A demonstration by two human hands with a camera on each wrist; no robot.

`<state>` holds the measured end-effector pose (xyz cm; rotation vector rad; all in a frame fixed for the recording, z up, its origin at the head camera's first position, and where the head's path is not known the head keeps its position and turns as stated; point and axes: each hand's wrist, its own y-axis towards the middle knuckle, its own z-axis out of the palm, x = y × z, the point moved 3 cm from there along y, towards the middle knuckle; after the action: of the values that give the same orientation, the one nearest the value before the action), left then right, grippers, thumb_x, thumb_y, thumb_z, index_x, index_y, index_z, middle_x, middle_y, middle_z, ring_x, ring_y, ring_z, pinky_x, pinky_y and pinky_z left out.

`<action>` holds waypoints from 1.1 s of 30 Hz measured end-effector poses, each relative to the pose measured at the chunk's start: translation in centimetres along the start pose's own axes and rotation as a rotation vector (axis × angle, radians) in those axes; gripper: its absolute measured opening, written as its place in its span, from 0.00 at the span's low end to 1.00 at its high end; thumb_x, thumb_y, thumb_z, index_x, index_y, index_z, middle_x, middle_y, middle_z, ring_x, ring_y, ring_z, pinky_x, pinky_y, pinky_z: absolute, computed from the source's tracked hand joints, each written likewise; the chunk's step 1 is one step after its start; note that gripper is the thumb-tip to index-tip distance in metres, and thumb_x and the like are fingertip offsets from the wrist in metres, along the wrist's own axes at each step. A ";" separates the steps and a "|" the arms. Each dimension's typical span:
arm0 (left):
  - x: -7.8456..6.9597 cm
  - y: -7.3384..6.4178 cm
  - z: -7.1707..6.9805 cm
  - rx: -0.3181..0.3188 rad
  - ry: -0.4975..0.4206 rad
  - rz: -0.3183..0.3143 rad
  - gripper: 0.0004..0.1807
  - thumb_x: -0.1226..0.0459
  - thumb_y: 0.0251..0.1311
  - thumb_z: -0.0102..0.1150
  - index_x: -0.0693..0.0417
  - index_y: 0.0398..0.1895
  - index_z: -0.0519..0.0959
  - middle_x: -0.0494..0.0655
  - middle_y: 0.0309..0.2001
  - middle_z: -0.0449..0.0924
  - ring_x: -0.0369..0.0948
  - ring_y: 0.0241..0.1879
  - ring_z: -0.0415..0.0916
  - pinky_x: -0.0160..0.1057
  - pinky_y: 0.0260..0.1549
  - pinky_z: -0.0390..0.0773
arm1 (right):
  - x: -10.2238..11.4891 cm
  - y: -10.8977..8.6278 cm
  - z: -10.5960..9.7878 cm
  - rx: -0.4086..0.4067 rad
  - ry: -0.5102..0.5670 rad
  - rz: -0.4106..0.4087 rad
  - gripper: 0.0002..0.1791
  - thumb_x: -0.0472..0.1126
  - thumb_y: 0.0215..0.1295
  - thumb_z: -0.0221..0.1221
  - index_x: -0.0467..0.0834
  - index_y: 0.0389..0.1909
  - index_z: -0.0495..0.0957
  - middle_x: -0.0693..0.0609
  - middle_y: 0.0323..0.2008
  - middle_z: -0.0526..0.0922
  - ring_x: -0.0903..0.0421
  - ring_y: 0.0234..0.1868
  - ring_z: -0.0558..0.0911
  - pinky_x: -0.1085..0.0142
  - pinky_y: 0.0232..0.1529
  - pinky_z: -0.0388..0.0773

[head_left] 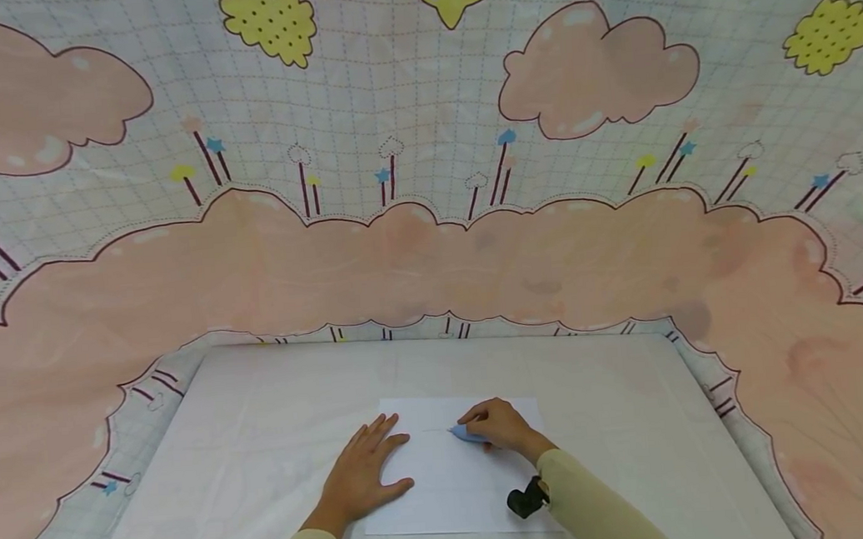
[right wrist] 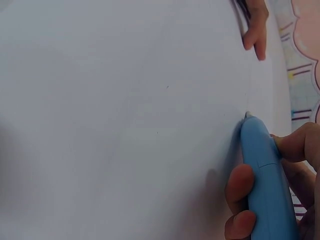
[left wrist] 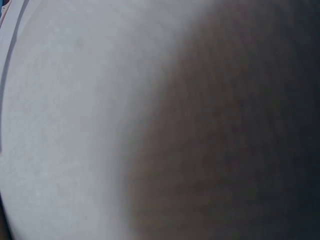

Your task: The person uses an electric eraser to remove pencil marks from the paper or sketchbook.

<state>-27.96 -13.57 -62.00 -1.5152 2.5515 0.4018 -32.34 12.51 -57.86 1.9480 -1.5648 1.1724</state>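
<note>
A white sheet of paper (head_left: 455,502) lies flat, its long sides running left to right. My left hand (head_left: 363,475) rests on its left edge with fingers spread and thumb out. Over the right half, my right hand (head_left: 504,427) grips a thick light-blue electric eraser (right wrist: 270,185), pen-shaped with a small whitish tip. The thumb is on a raised part of its side while curled fingers wrap the other side. Its tip sits right at the paper, near the end of a faint line (right wrist: 249,80). In the left wrist view, a dark blur covers much of the picture.
The paper lies on a white-covered table (head_left: 275,397). Behind and beside it hangs a cloth (head_left: 401,263) printed with pink clouds. A dark wrist device (head_left: 526,498) sits at the right cuff. Small dark specks (right wrist: 167,87) dot the paper.
</note>
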 end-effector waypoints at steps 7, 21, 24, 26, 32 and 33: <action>-0.2 0.0 0.0 -0.020 0.002 0.008 0.37 0.31 0.54 0.55 0.36 0.65 0.72 0.43 0.76 0.58 0.46 0.76 0.52 0.51 0.74 0.55 | 0.4 -0.1 0.3 0.008 0.009 -0.002 0.12 0.38 0.62 0.60 0.44 0.43 0.87 0.55 0.27 0.84 0.60 0.14 0.75 0.72 0.20 0.71; 0.1 -0.1 0.0 -0.021 0.011 0.002 0.38 0.30 0.53 0.55 0.35 0.65 0.72 0.42 0.76 0.57 0.45 0.76 0.52 0.51 0.73 0.56 | 0.1 -0.2 -0.3 -0.008 -0.003 0.021 0.11 0.38 0.62 0.60 0.44 0.43 0.87 0.55 0.27 0.83 0.60 0.15 0.76 0.70 0.21 0.70; 0.0 -0.1 -0.1 -0.006 0.007 -0.004 0.38 0.30 0.54 0.54 0.35 0.65 0.72 0.41 0.76 0.57 0.45 0.76 0.51 0.50 0.74 0.54 | 0.1 -0.1 -0.2 0.002 0.000 0.027 0.11 0.38 0.62 0.59 0.44 0.43 0.87 0.55 0.27 0.82 0.60 0.15 0.76 0.70 0.21 0.70; 0.0 -0.1 -0.1 0.000 0.006 -0.005 0.38 0.30 0.54 0.53 0.35 0.65 0.71 0.41 0.76 0.56 0.45 0.76 0.51 0.50 0.74 0.54 | 0.2 -0.1 -0.1 0.005 0.004 0.028 0.11 0.38 0.63 0.59 0.44 0.43 0.87 0.55 0.26 0.82 0.61 0.14 0.75 0.71 0.21 0.70; 0.0 0.0 0.0 0.007 0.018 -0.006 0.38 0.30 0.54 0.53 0.34 0.66 0.71 0.41 0.77 0.55 0.45 0.77 0.50 0.49 0.74 0.53 | 0.5 0.1 0.2 0.008 0.007 0.018 0.11 0.38 0.62 0.59 0.44 0.43 0.87 0.55 0.26 0.82 0.61 0.14 0.75 0.71 0.21 0.70; -0.1 0.0 0.0 0.005 0.014 -0.006 0.38 0.30 0.54 0.54 0.35 0.66 0.71 0.41 0.77 0.55 0.45 0.77 0.50 0.50 0.74 0.53 | 0.5 0.1 0.2 0.009 0.005 0.016 0.11 0.38 0.62 0.59 0.44 0.43 0.87 0.55 0.26 0.82 0.61 0.14 0.75 0.70 0.21 0.70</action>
<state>-27.95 -13.51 -61.96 -1.5282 2.5558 0.3851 -32.32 12.00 -57.63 1.9398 -1.5774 1.1916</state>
